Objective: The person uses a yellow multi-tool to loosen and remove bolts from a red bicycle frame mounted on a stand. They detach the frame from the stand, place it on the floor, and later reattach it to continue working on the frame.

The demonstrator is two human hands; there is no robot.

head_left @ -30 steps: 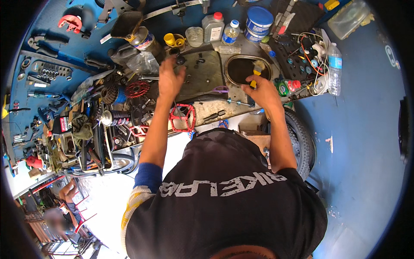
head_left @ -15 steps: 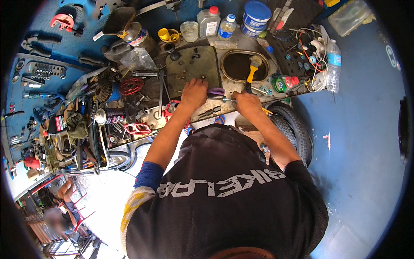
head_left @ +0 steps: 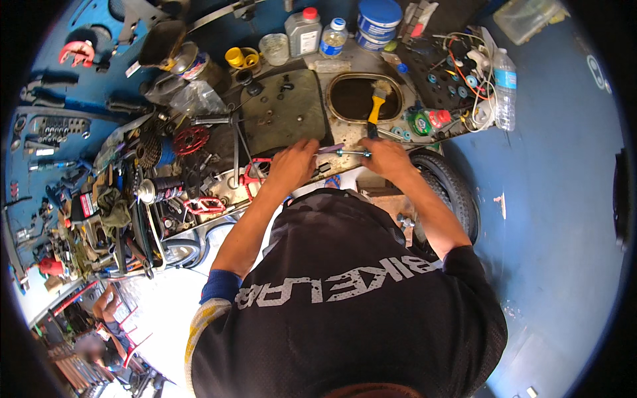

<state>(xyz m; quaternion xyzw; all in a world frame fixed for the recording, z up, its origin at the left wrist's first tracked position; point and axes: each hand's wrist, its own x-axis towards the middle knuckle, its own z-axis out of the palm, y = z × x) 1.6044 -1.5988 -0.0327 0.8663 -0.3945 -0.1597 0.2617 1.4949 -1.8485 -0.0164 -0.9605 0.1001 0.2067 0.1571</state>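
Lying along the near side of the table (head_left: 345,136), the slim metal rod (head_left: 352,153) sits between both hands: left hand (head_left: 294,163) by the purple piece (head_left: 331,148), right hand (head_left: 387,159) at the rod's right end. Fingers clamped or apart? Cannot tell! Best technique here: rod level, light pressure, knuckles clear of the yellow brush (head_left: 377,105) just beyond.
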